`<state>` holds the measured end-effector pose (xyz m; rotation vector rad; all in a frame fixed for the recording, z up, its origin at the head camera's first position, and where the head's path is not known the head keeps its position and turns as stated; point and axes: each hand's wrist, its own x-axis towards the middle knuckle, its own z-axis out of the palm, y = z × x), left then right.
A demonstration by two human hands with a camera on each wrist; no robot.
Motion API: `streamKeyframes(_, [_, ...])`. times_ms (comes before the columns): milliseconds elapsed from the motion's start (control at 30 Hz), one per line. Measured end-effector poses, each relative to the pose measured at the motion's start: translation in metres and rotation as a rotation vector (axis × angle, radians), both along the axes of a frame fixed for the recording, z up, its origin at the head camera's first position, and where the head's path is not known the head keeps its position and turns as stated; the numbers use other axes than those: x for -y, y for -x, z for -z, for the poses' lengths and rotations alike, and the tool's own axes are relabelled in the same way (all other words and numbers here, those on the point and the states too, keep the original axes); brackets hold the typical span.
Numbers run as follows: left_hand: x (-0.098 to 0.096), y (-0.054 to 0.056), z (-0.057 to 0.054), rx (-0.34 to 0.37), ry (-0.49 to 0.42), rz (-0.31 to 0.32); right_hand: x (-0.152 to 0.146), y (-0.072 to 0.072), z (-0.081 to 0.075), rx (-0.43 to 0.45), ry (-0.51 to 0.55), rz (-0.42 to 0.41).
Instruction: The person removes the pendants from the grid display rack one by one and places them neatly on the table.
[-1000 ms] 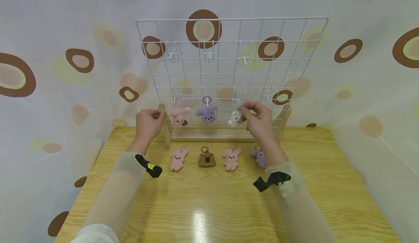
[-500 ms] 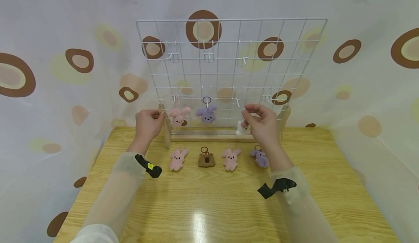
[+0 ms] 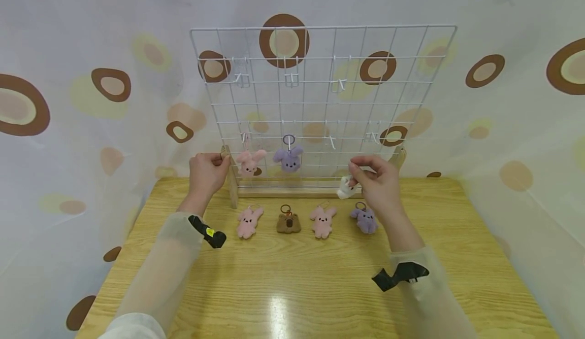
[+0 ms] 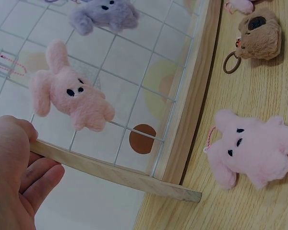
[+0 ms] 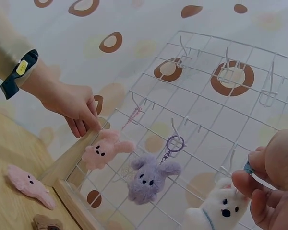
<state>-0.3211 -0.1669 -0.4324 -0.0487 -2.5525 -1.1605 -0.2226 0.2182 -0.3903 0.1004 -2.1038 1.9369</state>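
Observation:
My right hand (image 3: 379, 179) pinches a white plush keychain (image 5: 220, 208) by a small teal piece at its top, just in front of the grid's lower right part. The plush hangs below the fingertips, partly covered by them. At the other side my left hand (image 3: 209, 175) grips the top of the wooden side post (image 4: 110, 173) of the white wire grid rack (image 3: 315, 103). On the lower hooks hang a pink bunny keychain (image 4: 77, 91) and a purple bunny keychain (image 5: 151, 178). A bare hook (image 3: 331, 142) shows to their right.
Along the table before the rack lie a pink bunny keychain (image 3: 249, 222), a brown bear-like keychain (image 3: 289, 222), another pink bunny (image 3: 322, 222) and a purple bunny (image 3: 365, 220). More bare hooks (image 3: 292, 78) stick out on the upper grid. A patterned curtain (image 3: 502, 126) stands behind.
The white plush has come away from the lower right hook; my right hand has carried it rightward and down. My left hand has stayed on the post.

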Motion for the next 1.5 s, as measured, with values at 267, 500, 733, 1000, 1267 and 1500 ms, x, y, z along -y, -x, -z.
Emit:
streamKeyframes(267, [0.000, 0.001, -0.001, -0.004, -0.003, 0.005, -0.012, -0.015, 0.006, 0.022, -0.058, 0.000])
streamKeyframes(500, [0.000, 0.002, -0.001, 0.003, -0.004, 0.000, -0.020, -0.025, 0.015, 0.025, -0.077, -0.008])
streamKeyframes(733, [0.000, 0.001, -0.002, 0.008, -0.007, 0.007, -0.025, -0.034, 0.023, 0.062, -0.090, -0.005])
streamKeyframes(1000, [0.001, 0.002, 0.002, 0.021, 0.010, 0.008, -0.033, -0.049, 0.032, 0.060, -0.115, -0.012])
streamKeyframes(1267, [0.001, 0.001, 0.002, 0.020, 0.003, 0.002, -0.042, -0.062, 0.037, 0.073, -0.123, 0.011])
streamKeyframes(1500, [0.002, 0.000, 0.003, 0.023, 0.009, 0.002, -0.047, -0.071, 0.041, 0.081, -0.129, 0.010])
